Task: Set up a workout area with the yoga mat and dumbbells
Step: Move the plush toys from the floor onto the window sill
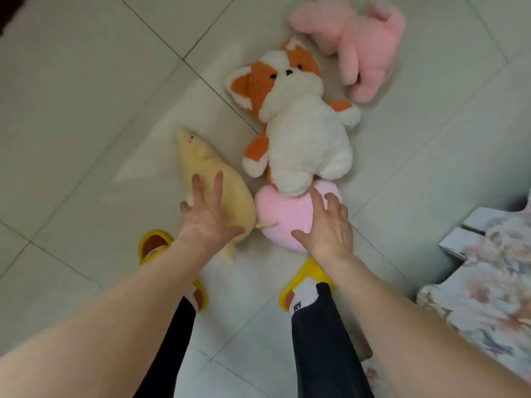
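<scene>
Four soft toys lie on the pale tiled floor [86, 81], and the orange-and-white plush dog [298, 124] in the middle serves as the landmark. It lies on its back, head toward the top of the view. Just beyond its head lies a pink plush rabbit [365, 44], close to the dog but seemingly not touching it. At the dog's lower end sits a pink heart-shaped cushion [284, 216], with the dog's bottom resting against its upper edge. To the left of the dog, and touching the cushion's left side, lies a pale yellow plush mouse [201, 168], its snout pointing up and away.

The left hand [207, 216] reaches down over the yellow mouse with fingers spread wide; whether it presses the toy or hovers above it cannot be told. The right hand [327, 225] lies over the cushion's right side, fingers spread and slightly curled, gripping nothing.

Below the dog, both feet in yellow slippers [152, 245] stand on the floor beneath the forearms. Far right of the dog, a floral fabric [494, 282] covers something at the frame's edge.

The yoga mat and dumbbells do not appear in this view.
</scene>
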